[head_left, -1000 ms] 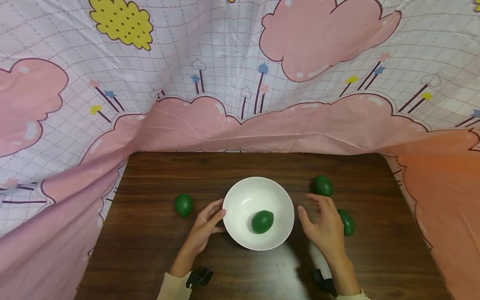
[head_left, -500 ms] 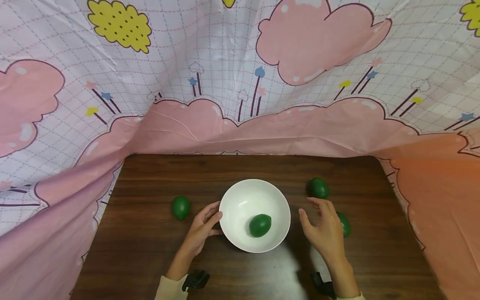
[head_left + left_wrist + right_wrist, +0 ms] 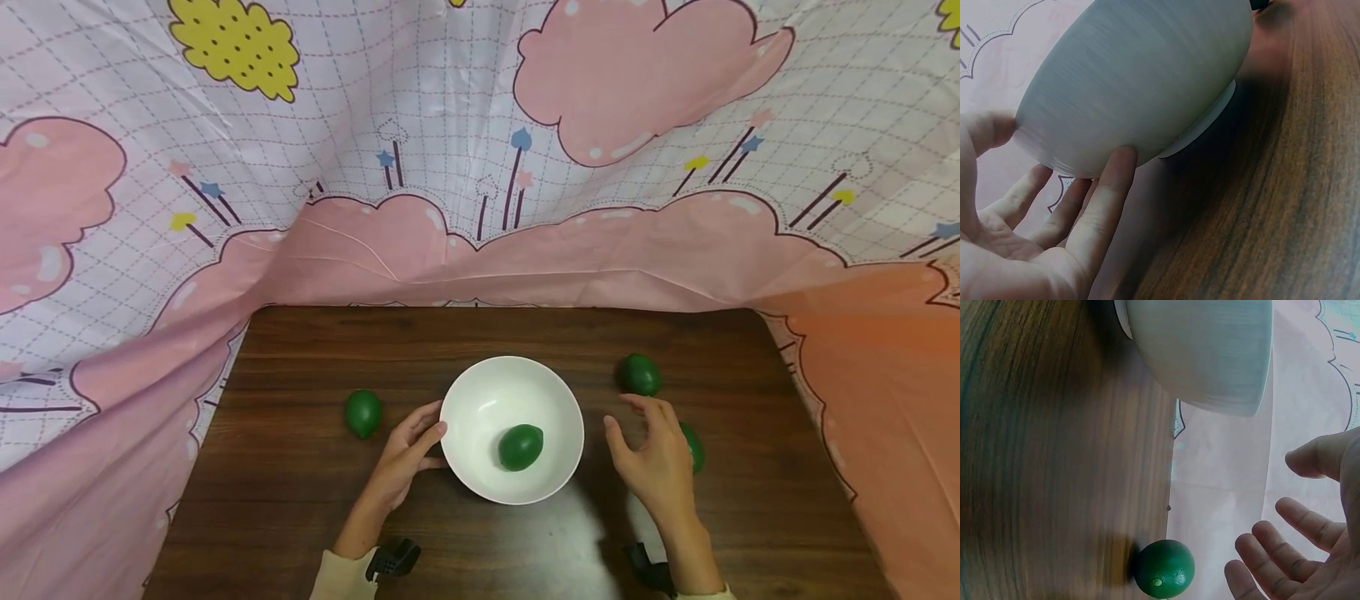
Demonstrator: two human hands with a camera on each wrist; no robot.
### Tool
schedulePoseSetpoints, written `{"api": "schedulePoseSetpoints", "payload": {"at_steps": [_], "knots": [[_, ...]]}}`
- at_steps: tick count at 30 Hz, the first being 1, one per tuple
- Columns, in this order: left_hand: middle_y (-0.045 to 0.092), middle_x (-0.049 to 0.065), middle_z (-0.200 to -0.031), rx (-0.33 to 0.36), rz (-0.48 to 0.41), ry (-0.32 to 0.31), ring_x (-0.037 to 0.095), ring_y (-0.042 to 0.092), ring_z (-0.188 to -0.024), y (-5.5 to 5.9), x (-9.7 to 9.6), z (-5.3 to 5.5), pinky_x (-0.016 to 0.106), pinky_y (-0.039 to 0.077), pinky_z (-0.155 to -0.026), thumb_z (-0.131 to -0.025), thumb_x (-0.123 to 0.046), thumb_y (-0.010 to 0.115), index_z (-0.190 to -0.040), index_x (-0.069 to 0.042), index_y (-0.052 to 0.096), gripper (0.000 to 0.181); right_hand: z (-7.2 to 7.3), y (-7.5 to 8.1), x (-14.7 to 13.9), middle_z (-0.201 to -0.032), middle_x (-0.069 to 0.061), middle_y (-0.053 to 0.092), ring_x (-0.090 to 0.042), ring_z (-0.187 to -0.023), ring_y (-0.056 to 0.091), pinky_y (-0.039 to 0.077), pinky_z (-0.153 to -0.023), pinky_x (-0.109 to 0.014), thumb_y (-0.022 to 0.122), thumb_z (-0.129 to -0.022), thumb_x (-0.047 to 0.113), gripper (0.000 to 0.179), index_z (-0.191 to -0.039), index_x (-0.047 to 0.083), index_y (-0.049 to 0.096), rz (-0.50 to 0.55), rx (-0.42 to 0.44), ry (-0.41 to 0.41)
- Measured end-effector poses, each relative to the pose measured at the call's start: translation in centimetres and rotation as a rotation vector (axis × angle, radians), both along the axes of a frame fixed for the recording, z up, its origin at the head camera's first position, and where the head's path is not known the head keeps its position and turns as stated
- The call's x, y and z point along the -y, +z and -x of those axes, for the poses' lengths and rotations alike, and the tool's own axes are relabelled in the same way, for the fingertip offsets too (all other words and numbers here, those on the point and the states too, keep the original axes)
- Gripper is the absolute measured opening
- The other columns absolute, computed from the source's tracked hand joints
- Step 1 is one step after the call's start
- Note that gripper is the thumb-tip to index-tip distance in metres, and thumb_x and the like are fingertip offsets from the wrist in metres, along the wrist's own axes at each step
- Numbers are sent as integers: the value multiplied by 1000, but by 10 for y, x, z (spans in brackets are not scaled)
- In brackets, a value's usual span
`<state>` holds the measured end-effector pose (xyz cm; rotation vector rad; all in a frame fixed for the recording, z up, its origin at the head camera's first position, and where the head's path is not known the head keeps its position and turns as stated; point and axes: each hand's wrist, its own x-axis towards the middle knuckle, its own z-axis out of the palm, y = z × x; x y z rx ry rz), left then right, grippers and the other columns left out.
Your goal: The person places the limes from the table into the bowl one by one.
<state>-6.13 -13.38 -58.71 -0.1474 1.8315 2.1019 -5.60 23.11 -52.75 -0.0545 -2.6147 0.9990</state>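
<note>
A white bowl (image 3: 472,400) stands mid-table with one green lime (image 3: 521,447) inside it. My left hand (image 3: 405,457) holds the bowl's left side; in the left wrist view the thumb meets the rim while the fingertips (image 3: 1119,159) touch the outer wall. My right hand (image 3: 658,458) hovers to the right of the bowl, apart from it, thumb and fingers spread with nothing between them. Just beyond its fingers lies a second lime (image 3: 640,374), visible also in the right wrist view. Another lime (image 3: 693,447) is partly hidden behind the right hand.
One more lime (image 3: 363,413) lies left of the left hand. The dark wooden table (image 3: 322,350) ends at the back and sides against a hanging patterned pink and white cloth (image 3: 480,275). Each wrist wears a black strap device (image 3: 393,558).
The view shifts slightly. My left hand stays on the bowl, and my right hand keeps its spread pose, drifting very slightly away from the bowl. The limes stay in place.
</note>
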Motion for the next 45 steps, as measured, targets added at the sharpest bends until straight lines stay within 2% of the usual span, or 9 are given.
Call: {"api": "schedulePoseSetpoints", "payload": {"at_steps": [4,9,21,35,45], "knots": [[50,20,-160,1,-4,9,34,62,-134,0,0,0,46,66,-86,-108,-26,62,-156,-12,49,52,1,-2,-2,-122,-17,69,-37,-101,68,53,-77,-50,80,-90,17,39,-126,6,71,-13,-3,-10],[51,21,-159,-2,-4,21,35,62,-133,1,1,-1,46,66,-84,-108,-25,63,-155,-11,49,51,1,-2,-4,-122,-18,69,-37,-99,68,53,-75,-49,81,-90,17,39,-126,6,72,-23,-7,-21],[52,19,-158,-9,-8,10,35,62,-134,3,0,-1,47,66,-85,-108,-25,63,-154,-14,50,49,-1,-4,-13,-123,-21,67,-42,-110,67,54,-81,-66,79,-91,16,38,-125,2,71,-10,5,-52],[52,18,-159,-6,-2,2,35,61,-135,3,-1,-1,45,66,-86,-108,-26,62,-155,-15,50,49,-4,-8,-23,-128,-23,66,-48,-113,66,54,-81,-69,80,-92,19,41,-128,3,70,-25,49,-62],[53,18,-158,-4,1,6,33,62,-133,1,0,-1,44,66,-84,-108,-25,62,-154,-15,51,48,-5,-8,-25,-132,-22,64,-43,-117,64,52,-83,-70,79,-93,22,41,-130,5,70,-38,78,-71]]}}
